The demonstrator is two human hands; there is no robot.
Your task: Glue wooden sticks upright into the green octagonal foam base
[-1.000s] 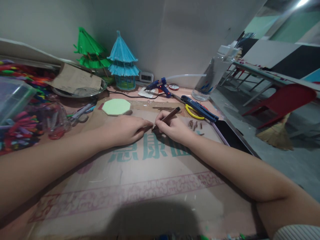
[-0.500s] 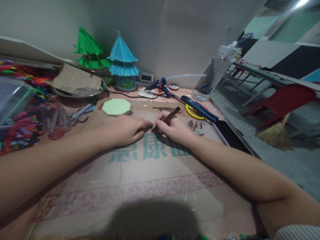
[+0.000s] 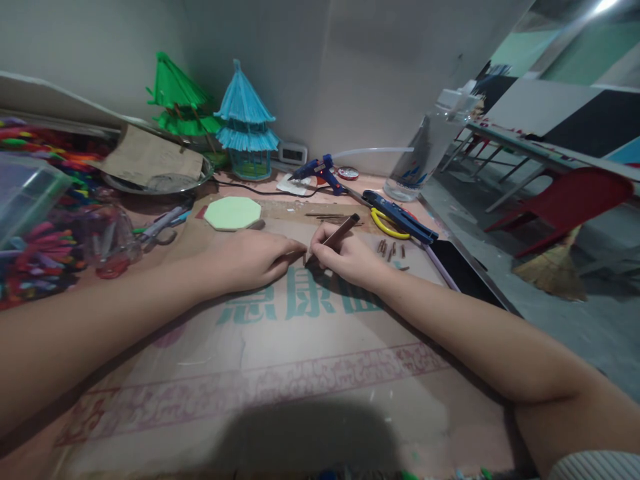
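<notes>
Right hand (image 3: 350, 257) has its fingers closed around a brown pen-like tool (image 3: 341, 231), tip down on the cardboard sheet (image 3: 310, 347) mid-desk, right next to the left fingertips. Left hand (image 3: 250, 257) lies knuckles-up on the sheet with fingers curled and tips pressed down; can't tell if they pin anything. Small brown cut pieces (image 3: 391, 250) lie just right of the right hand, with a green octagon (image 3: 233, 214) behind the left.
</notes>
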